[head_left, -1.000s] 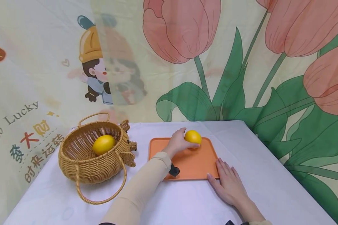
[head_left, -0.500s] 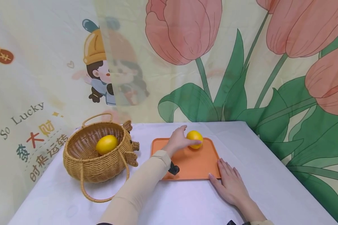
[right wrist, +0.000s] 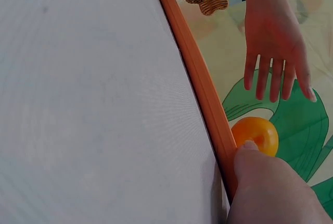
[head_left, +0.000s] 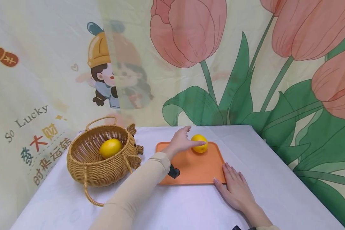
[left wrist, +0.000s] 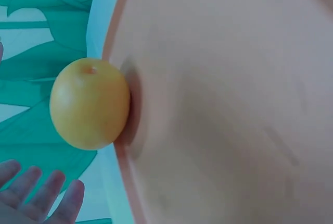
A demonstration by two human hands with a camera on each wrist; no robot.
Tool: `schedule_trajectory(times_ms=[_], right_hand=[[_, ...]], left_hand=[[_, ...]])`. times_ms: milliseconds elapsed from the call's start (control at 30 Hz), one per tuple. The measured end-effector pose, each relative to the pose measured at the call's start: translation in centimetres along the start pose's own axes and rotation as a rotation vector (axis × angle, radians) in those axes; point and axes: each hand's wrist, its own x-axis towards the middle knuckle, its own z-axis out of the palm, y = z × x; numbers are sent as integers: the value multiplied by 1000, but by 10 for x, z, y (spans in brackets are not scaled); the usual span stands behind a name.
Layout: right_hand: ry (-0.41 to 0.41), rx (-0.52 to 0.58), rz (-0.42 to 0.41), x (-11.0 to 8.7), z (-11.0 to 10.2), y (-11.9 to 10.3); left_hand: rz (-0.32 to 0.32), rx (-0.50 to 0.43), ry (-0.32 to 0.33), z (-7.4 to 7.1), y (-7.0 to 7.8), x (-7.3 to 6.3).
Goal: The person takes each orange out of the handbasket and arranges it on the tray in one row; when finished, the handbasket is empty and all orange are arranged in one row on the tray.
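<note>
Left grip (head_left: pixel 180 140) spread, empty, beside yellow fruit (left wrist: pixel 90 107) on orange tray (head_left: pixel 198 169); right grip (head_left: pixel 236 189) straight-fingered, touching tray edge. Fruit is likely light, firm, slick: hold round middle.

Pale backdrop (head_left: pixel 60 35): pink tulips (head_left: pixel 194 32), green leaves (head_left: pixel 199 103), cartoon figure (head_left: pixel 103 86), "So Lucky" lettering (head_left: pixel 26 120). White tablecloth (head_left: pixel 184 206) in front.

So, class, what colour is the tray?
The tray is orange, shown best in the head view.
</note>
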Motion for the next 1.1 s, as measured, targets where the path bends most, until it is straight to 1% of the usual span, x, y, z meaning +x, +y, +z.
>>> schedule_trajectory(times_ms=[133, 400, 567, 667, 867, 967, 1100], right_hand=[[7, -1, -10, 0, 0, 0], [7, 5, -27, -1, -1, 2], [19, 17, -47, 0, -2, 2], [16, 24, -56, 1, -2, 2], [9, 17, -54, 2, -3, 3], [7, 20, -51, 2, -3, 3], [1, 18, -46, 2, -3, 1]], left_hand=[[31, 9, -10, -9, 0, -7], [20, -6, -15, -22, -1, -20], [53, -19, -3, -32, 3, -29], [86, -15, 3, -41, 6, -35], [151, -25, 25, -63, 10, -42], [161, -41, 55, -77, 12, -46], [157, -79, 97, -97, 8, -55]])
